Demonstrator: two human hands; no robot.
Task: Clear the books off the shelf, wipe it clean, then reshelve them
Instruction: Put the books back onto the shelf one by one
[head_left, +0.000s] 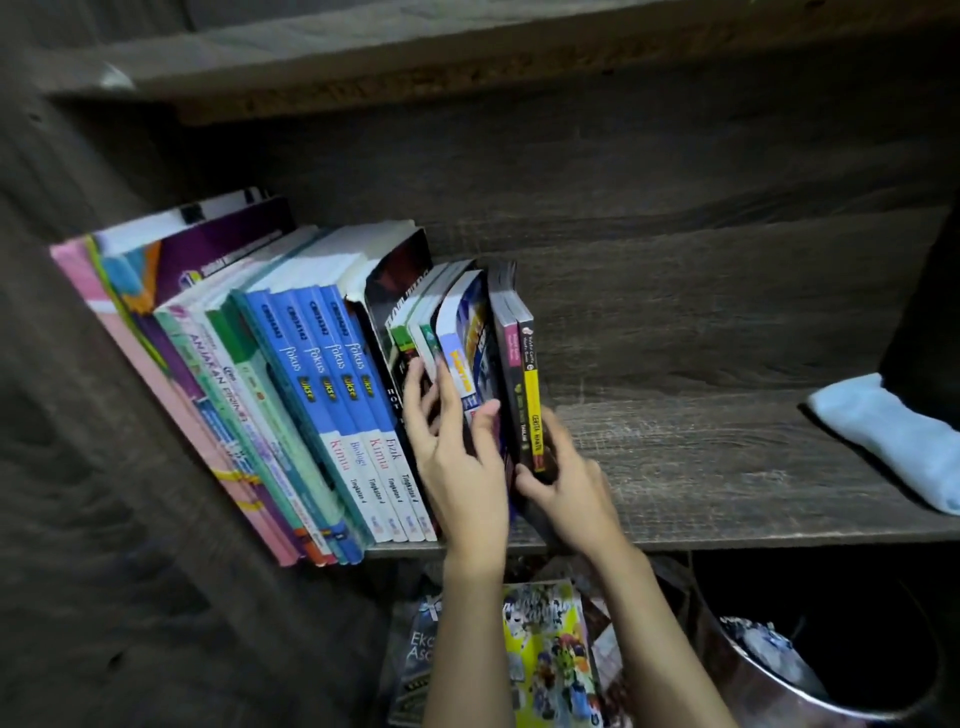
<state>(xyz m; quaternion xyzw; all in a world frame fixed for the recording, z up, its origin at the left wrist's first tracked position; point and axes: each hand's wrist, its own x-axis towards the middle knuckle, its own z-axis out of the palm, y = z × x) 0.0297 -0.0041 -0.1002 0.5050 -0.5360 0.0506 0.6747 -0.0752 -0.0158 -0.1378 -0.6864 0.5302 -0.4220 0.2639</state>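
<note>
Left hand (457, 462) grips blue-white book (466, 332); right hand (571, 483) grips yellow-spined book (531, 400), upright on shelf (701, 457).

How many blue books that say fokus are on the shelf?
4. They stand side by side in the leaning row on the shelf: first Kimia, Biologi, second Kimia, then Fizik rightmost. More could be hidden.

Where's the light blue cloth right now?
In the head view, the light blue cloth lies at the far right of the shelf, well apart from the books standing at the left.
</note>
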